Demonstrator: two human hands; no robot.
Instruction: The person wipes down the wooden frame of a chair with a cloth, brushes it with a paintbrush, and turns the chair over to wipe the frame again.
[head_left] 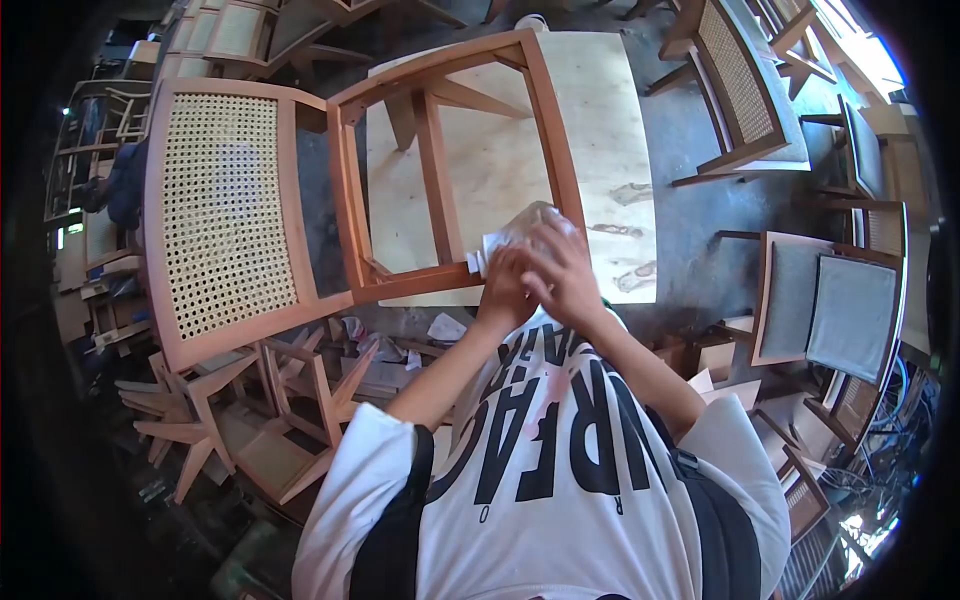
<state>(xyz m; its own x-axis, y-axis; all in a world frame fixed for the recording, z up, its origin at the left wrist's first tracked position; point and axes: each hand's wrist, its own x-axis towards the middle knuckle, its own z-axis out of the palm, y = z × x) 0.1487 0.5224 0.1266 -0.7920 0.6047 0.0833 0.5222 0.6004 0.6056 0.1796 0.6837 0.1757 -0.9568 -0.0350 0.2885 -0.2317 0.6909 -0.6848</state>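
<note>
A wooden chair frame [437,150] with an open seat lies in front of me, its woven cane backrest [225,205] to the left. At the frame's near right corner, my left hand [507,287] is closed around a crumpled white bundle [490,248], cloth or paper. My right hand [562,270] overlaps it from the right, its fingers bent over a filmy, plastic-like part [528,218] of the same bundle. The hands hide most of that corner, and some fingers are blurred.
Under the chair is a pale plywood board [625,120]. Cane-backed chairs [740,75] and a chair with a grey padded seat [790,300] stand at right. Wooden chair frames [275,440] are piled at lower left. Blue cables [893,400] hang at far right.
</note>
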